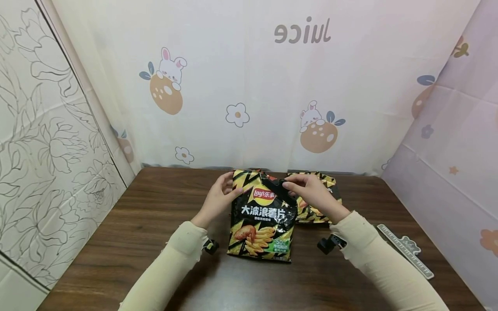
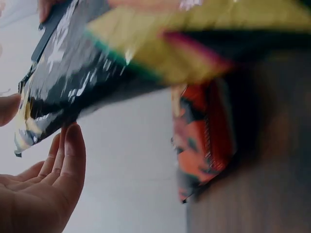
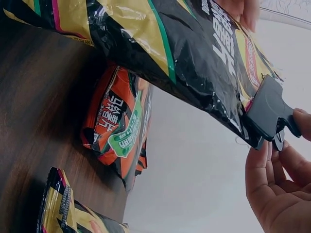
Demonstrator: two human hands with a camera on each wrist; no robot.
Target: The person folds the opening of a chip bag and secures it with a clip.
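A black and yellow Lay's potato chip bag (image 1: 261, 224) is held upright above the table, its printed front facing me. My left hand (image 1: 218, 196) grips its upper left edge, thumb in front and fingers behind. At the bag's upper right corner sits a black clip (image 1: 277, 186), slanting across it. My right hand (image 1: 313, 192) pinches the clip's handle between thumb and fingers. In the right wrist view the clip (image 3: 266, 109) lies over the bag's top edge, with the right hand (image 3: 279, 182) at its handle.
Behind stands another black and yellow chip bag (image 1: 315, 211), partly covered by my right hand. An orange and black chip bag (image 3: 116, 119) stands behind the held one. On the table's right lies a white ruler-like strip (image 1: 406, 250). A patterned curtain (image 1: 241, 77) hangs at the table's back edge.
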